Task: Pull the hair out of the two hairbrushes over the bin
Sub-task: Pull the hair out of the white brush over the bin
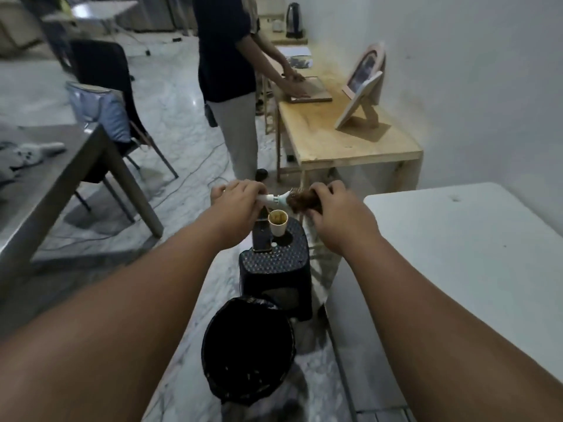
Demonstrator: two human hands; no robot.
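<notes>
The left hand (236, 199) is gripping the handle of a white-and-teal plastic hairbrush (275, 200), with its fingers curled around the grip. The right hand (330, 205) is closing its fingers on a brown, matted clump of hair (301, 200) sitting on the brush head. The brush is being held level at arm's length, apparently above the black woven-pattern plastic stool (274, 263) and the white paper cup (278, 228) on it. The round black bin with a black liner (259, 301) is standing on the floor nearer the person. The second hairbrush cannot be made out here.

The step in hand appears to be stripping the clump. To do it well:

- Draw both hands back over the bin opening before pulling, so loose strands do not drop into the cup.
- Keep the handle grip steady and pull the clump away along the bristles, not across them, so that it comes off whole.
- Release the clump low over the liner.
</notes>
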